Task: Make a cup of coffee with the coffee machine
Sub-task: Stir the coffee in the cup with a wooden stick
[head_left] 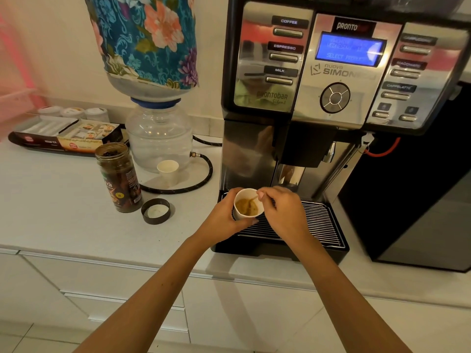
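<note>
Left hand (pixel 224 216) fingers wrapped around paper cup (pixel 248 204) of tan coffee at frame centre, over drip tray (pixel 318 225) of coffee machine (pixel 331 85), right hand (pixel 283 210) fingers pinching stirrer (pixel 253 199) in cup, open coffee jar (pixel 118 177) centre left

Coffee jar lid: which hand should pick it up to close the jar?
Left. The left hand on the cup sits nearer the lid and jar; the right hand pinches the stirrer.

Steel coffee machine (pixel 331 98) at worktop (pixel 63 212) right; brown glass jar (pixel 119 177), round black lid (pixel 155 211), small white paper cup (pixel 168 171) left of it.
</note>
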A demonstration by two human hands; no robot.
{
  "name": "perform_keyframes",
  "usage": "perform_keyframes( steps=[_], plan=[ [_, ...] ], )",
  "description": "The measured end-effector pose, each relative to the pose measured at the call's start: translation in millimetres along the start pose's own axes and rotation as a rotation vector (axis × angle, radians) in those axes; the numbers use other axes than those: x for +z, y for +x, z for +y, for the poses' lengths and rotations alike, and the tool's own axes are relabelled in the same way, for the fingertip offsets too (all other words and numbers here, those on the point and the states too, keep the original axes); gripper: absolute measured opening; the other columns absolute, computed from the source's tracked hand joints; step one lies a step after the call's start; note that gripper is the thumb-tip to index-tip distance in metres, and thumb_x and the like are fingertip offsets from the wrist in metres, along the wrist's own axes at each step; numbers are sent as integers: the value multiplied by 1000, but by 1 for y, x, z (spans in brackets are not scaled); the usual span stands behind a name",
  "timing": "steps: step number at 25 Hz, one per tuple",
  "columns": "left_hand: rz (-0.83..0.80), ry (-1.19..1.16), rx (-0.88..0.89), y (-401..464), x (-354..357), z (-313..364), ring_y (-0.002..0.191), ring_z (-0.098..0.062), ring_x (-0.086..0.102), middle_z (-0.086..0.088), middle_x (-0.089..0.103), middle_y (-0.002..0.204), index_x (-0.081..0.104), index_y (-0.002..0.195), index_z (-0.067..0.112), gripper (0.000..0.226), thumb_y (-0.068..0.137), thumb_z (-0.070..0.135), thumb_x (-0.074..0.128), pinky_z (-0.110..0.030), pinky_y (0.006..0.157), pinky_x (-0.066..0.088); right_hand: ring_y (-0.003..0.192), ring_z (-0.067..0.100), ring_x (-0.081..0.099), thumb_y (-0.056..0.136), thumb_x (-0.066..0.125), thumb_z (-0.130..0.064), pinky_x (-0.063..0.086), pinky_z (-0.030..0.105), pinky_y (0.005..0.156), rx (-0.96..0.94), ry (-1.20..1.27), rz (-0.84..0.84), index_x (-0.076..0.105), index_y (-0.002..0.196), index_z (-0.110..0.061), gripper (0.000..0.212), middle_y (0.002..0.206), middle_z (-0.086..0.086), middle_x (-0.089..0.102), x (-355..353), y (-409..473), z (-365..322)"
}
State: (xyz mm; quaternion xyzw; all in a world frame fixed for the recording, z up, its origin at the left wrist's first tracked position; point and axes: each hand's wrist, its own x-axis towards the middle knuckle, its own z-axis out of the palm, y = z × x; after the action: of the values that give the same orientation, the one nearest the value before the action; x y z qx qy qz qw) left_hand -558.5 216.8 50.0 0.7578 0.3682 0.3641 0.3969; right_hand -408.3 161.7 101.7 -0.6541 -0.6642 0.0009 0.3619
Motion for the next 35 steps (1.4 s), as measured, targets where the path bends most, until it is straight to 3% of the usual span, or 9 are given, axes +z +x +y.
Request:
perform_keyframes(
  steps=[4,9,13,18,24,28,30,35],
  plan=[
    [4,-21,0,-1,0,0,101,10,53,34,46,110,37,114,53,60,75,35,79,3,72,41,93,18,64,92,57,-23,55,31,83,16,96,-109,70,107,-12,23,106,8,71,3,-2,-3],
    [4,-6,5,-1,0,2,102,15,50,35,46,111,36,113,56,61,74,36,79,3,75,40,93,19,63,93,54,-23,53,29,79,26,-3,13,70,107,-12,23,104,8,71,0,-1,-1],
    [1,-28,10,-1,0,1,102,11,53,32,47,112,37,116,50,60,76,33,78,2,74,41,94,18,64,92,57,-24,55,32,84,16,98,-100,70,109,-12,24,107,8,70,5,-3,-4],
    [-2,-7,5,-1,-1,0,100,8,52,33,44,112,33,121,45,66,75,35,79,3,73,40,89,16,62,94,52,-23,47,21,71,40,-47,-6,69,105,-13,23,103,7,70,2,1,-1],
    [-5,-29,10,0,-1,0,99,10,53,34,45,111,37,116,48,60,75,33,78,3,73,39,96,17,63,93,56,-25,54,30,86,81,108,-113,69,110,-14,24,110,7,69,6,1,-7],
    [-6,-6,-2,0,-1,0,98,8,52,36,42,110,35,114,51,61,74,36,79,4,71,39,87,16,63,94,53,-23,51,24,74,76,-32,-22,70,104,-13,23,103,7,71,1,3,-1],
    [-8,-8,2,0,-1,0,100,8,52,35,43,110,35,116,50,63,74,36,79,3,71,40,89,17,64,94,54,-23,51,24,76,48,-41,13,70,107,-13,23,104,7,71,0,3,-1],
    [-5,-21,-1,0,-1,-1,98,7,53,32,46,110,35,119,46,63,75,34,78,3,71,40,89,16,64,93,55,-23,53,25,76,74,53,-66,71,105,-13,22,104,7,71,4,-1,-4]
  ],
)
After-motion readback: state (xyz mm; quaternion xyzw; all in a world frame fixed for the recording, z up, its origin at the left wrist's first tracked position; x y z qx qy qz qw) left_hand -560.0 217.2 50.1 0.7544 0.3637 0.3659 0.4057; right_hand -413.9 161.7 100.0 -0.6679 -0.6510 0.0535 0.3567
